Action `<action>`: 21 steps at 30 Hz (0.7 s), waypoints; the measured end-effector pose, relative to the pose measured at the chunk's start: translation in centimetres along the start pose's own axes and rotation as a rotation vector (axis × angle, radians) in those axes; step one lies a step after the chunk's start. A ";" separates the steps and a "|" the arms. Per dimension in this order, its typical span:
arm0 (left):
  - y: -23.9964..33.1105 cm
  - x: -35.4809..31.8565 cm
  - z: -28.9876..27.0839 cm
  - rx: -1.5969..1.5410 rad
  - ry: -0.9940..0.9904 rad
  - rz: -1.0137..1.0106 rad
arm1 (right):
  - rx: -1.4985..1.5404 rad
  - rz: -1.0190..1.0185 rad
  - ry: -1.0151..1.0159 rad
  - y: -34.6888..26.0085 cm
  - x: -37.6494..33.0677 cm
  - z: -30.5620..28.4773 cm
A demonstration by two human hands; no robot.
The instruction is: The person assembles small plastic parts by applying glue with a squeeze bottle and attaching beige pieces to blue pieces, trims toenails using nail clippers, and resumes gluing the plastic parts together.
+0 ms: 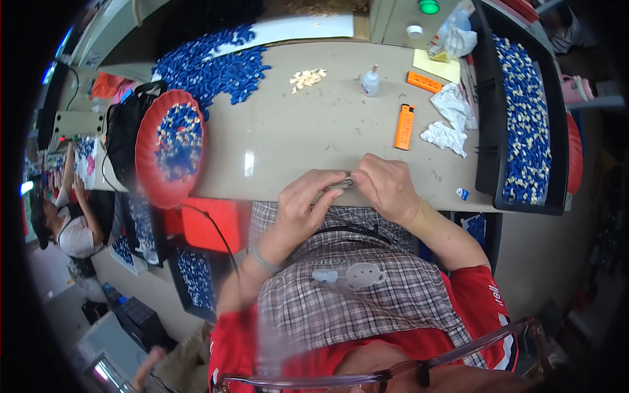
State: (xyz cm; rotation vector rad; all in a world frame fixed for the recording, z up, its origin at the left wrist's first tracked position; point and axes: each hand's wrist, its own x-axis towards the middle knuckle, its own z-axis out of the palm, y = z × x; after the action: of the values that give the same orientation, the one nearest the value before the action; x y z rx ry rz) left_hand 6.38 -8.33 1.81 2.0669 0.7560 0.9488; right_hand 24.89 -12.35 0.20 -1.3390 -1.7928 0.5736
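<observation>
Over the table's near edge, my two hands meet around a small metal tool (341, 184) that looks like a nail clipper. My left hand (304, 200) pinches its body between thumb and fingers. My right hand (388, 188) is curled at the tool's other end, its fingers closed; whatever lies inside them is hidden. Beyond my hands, an orange oblong item with a black end (404, 127) lies on the table (288, 144). A second orange item (424, 82) rests behind it, near a small bottle with a narrow tip (370, 82).
Blue curved pieces (229, 72) are heaped at the far left, by a red scalloped basin (145, 144) of blue and cream pieces. Small cream pieces (307, 80) lie mid-table. Crumpled tissues (445, 137) and a long black tray (488, 131) stand right. Another person (82, 229) sits left.
</observation>
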 end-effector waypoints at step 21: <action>-1.2 -3.9 -4.8 -0.104 -0.147 0.083 | 0.424 0.414 -0.288 -5.7 -2.0 2.8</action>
State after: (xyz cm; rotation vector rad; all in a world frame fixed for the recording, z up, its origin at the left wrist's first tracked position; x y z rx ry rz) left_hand 0.12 -8.85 1.60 2.0641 0.5375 0.8518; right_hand 19.64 -15.80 2.23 -1.3750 -1.4894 1.3486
